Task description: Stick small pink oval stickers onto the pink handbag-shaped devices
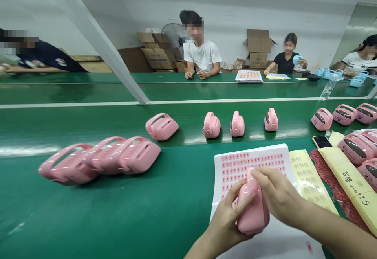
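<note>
My left hand (225,221) is wrapped round a pink plastic device with a carry handle (253,215), thumb and fingers on its sides. Against the top of the handle rest the closed fingers of my right hand (278,192); its thumb is mostly hidden. The device is held upright over a white sticker sheet (232,168) printed with rows of small pink-and-red stickers. One lone sticker (309,247) sits low on that sheet. Just right of it lies a yellowish sheet of clear labels (309,176).
Several pink devices (118,158) lean in a row at left; others stand along the green belt (188,113). Yellow paper (350,184), red bubble wrap (330,188), a phone (321,142) and more devices (357,149) crowd the right. Co-workers (203,56) sit opposite, near a bottle (328,88).
</note>
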Tool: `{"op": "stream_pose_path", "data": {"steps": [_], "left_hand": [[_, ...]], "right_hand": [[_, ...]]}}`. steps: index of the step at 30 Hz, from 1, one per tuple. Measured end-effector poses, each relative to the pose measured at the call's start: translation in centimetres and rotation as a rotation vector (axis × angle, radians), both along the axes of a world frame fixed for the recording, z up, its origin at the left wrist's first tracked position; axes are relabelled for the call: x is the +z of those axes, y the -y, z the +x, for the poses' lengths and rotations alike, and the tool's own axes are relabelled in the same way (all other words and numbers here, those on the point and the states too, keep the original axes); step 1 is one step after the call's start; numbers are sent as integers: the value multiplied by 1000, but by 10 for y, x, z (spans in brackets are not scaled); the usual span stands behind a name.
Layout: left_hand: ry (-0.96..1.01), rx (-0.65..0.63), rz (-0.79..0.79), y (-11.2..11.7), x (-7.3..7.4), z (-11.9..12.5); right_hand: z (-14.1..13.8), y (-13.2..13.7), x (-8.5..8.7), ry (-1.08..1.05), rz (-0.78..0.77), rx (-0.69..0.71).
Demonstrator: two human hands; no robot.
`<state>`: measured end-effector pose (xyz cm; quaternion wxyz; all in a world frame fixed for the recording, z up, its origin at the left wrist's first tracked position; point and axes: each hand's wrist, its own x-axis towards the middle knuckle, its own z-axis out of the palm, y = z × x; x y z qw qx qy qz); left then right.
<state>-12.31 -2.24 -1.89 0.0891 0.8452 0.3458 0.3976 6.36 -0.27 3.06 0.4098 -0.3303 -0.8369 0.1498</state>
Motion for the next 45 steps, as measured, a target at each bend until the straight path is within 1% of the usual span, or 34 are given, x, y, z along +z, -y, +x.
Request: {"op": "stream_pose_path", "data": {"steps": [1, 3, 5, 8, 9, 10, 12, 14, 16, 18, 20, 22, 23, 25, 28, 31, 34, 36, 38, 42, 45], "left_hand": [[20, 8, 13, 0, -3, 0], [55, 18, 35, 0, -11, -1], [73, 12, 46, 2, -16, -1], [100, -5, 38, 4, -21, 0], [111, -10, 28, 5, -22, 0], [123, -17, 19, 6, -22, 1], [151, -37, 18, 7, -18, 3], [153, -59, 24, 8, -10, 5], [120, -75, 14, 7, 1, 7], [74, -79, -7, 7, 9, 9], [49, -69, -9, 6, 13, 10], [35, -41, 3, 5, 13, 10], [31, -25, 10, 5, 12, 10], [27, 3, 25, 4, 9, 10], [21, 27, 48, 2, 6, 9], [10, 44, 65, 1, 5, 8], [3, 52, 68, 2, 6, 7], [1, 45, 59, 2, 6, 7], [-7, 30, 42, 2, 6, 8], [-9, 24, 10, 2, 5, 8], [-4, 17, 2, 2, 4, 7]], "right_hand": [[4, -4, -1, -9, -22, -25], [10, -16, -4, -59, -153, -35], [15, -30, -12, -119, -380, 33], [14, -46, -28, -213, -769, 198], [12, -50, -33, -253, -862, 231], [10, -52, -37, -294, -924, 246], [4, -53, -42, -369, -978, 231], [0, -53, -43, -396, -978, 195], [-2, -51, -41, -372, -958, 155], [0, -48, -36, -338, -873, 77], [4, -40, -28, -332, -680, -28], [10, -28, -17, -340, -422, -103], [12, -20, -12, -332, -300, -104], [15, -5, -3, -282, -118, -53], [11, 13, 0, -179, 41, 3], [5, 20, -5, -142, 111, -6], [2, 23, -9, -218, 79, -25], [1, 24, -11, -307, -2, -41], [-1, 24, -11, -399, -129, -46], [-6, 19, -11, -539, -438, -31], [-9, 14, -9, -603, -591, -36]]}}
